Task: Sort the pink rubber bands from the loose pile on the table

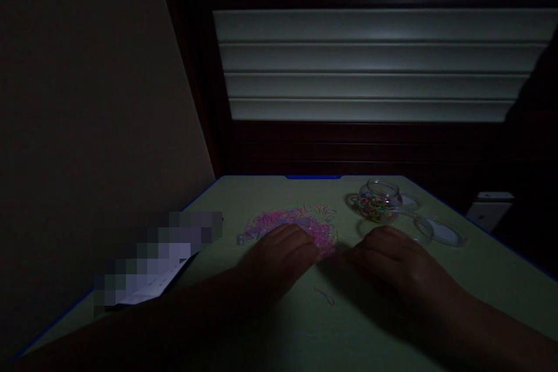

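Observation:
A loose heap of small pink and purple elastic bands (pixel 300 222) lies on the pale green table (pixel 279 337). My left hand (pixel 283 253) is at the near edge of the heap and covers part of it, its fingers curled and drawn together. A short gap to the right, my right hand (pixel 387 256) has its fingers bent into a pinch pointing at the left hand. Anything between either hand's fingertips is too dark and small to make out. One pale looped elastic band (pixel 325 296) lies apart, nearer to me, below the gap between the hands.
Behind my right hand stands a clear round jar (pixel 379 203) partly filled with coloured bands. Clear round lids or dishes (pixel 440 231) lie beside it. A blurred flat object (pixel 161 267) sits at the table's left edge. A white box (pixel 488 212) is beyond the right edge.

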A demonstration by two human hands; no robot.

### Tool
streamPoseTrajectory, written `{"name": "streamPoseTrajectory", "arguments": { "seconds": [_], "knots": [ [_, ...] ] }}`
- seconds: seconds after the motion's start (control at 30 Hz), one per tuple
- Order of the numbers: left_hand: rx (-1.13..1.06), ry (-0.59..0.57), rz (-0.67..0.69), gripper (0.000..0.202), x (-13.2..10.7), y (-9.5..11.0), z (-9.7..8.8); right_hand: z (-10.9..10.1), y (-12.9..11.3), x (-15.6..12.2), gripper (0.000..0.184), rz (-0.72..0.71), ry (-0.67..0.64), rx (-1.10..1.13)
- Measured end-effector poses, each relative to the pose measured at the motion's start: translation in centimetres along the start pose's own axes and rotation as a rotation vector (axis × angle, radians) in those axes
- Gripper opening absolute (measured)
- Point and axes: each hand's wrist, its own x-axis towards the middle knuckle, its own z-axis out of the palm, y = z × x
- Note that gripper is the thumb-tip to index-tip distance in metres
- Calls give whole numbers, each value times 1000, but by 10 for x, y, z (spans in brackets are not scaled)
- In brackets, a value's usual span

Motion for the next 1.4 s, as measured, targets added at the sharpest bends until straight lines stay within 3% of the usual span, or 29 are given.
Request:
{"name": "streamPoseTrajectory", "arguments": {
  "seconds": [0.27,0.37,0.5,0.77,0.9,1.1,1.4],
  "knots": [
    [-47,28,153,15,8,7,-11,6,-3,1,20,19,0,-26],
    [-62,-9,196,16,11,11,-16,6,-4,1,15,-10,-40,-18],
    [-52,-43,190,15,9,12,-16,3,-3,1,14,-53,-64,-2],
    [-29,9,162,17,8,7,-9,-2,-3,2,19,-100,39,-26],
    [-2,-55,108,20,6,6,-7,-4,-5,2,19,-100,46,-37],
    [9,-124,84,21,5,6,-5,-3,-3,2,17,-184,65,-134],
    [18,-140,83,20,4,6,-4,-7,0,0,20,-202,26,-317]
  ]
}}
